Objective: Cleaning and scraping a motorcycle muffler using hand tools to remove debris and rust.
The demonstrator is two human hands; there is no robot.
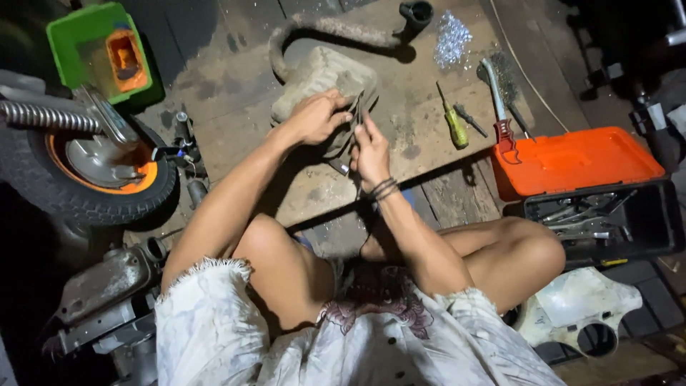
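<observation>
- At upper left a green plastic bin with an orange part inside stands on the dark floor.
- Below it lies a small wheel with an orange hub and black tyre.
- In the upper middle of the frame, the left hand presses fingers-curled onto a dusty grey casing resting on a wooden board.
- Just right of it, the right hand, bands at its wrist, pinches a thin dark part at the casing's near edge; the two hands sit close together.
- Further right a yellow-handled screwdriver lies on the board.
- At right an orange toolbox lid stands open above a black tray of tools.
</observation>
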